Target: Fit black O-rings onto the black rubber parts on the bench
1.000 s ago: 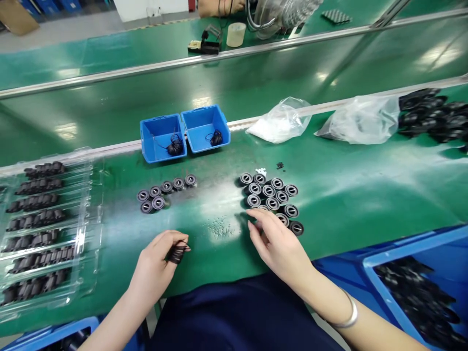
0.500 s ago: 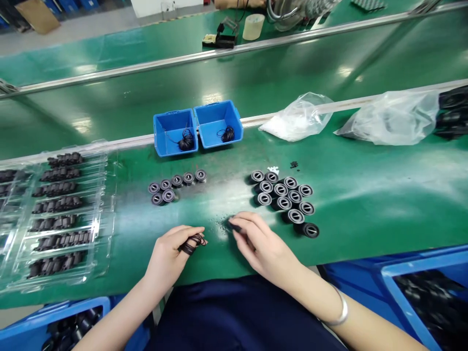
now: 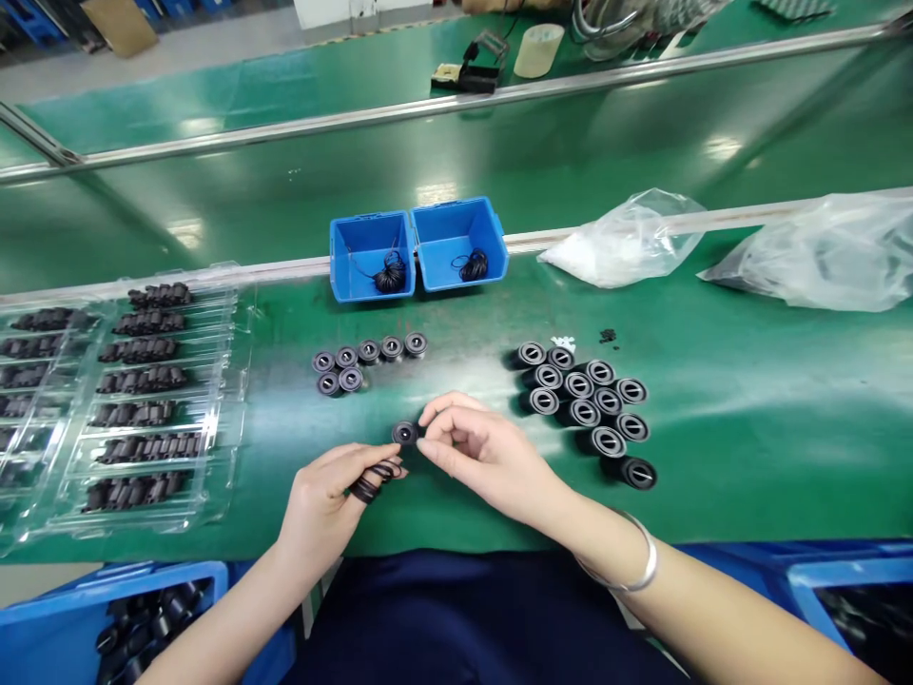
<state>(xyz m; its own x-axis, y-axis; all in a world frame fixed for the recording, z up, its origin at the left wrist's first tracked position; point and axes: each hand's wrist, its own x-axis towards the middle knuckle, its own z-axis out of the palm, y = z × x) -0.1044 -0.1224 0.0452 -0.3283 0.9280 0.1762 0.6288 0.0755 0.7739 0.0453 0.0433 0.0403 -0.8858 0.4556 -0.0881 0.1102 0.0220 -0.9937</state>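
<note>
My right hand (image 3: 492, 452) pinches a black cylindrical part (image 3: 405, 434) by its right side, its round slotted face turned up. Several thin black rubber rings (image 3: 365, 489) are looped around the fingers of my left hand (image 3: 324, 490), which is closed on them. The left fingertips are at the near edge of the cylindrical part; whether they grip it I cannot tell. Several like parts stand in a small group (image 3: 368, 352) beyond my left hand. A larger group (image 3: 578, 385) stands beyond and right of my right hand.
Two blue bins (image 3: 460, 249) with black rings stand at the table's back edge. Clear trays (image 3: 239, 381) of black parts lie left. White bits (image 3: 563, 342), black bits (image 3: 608, 336) and plastic bags (image 3: 642, 238) lie back right. Blue crates (image 3: 806, 580) flank me below the table.
My right hand has taken a cylindrical part from the right-hand group and brought it left to my left hand. The rings stay in my left hand. The view has shifted left.
</note>
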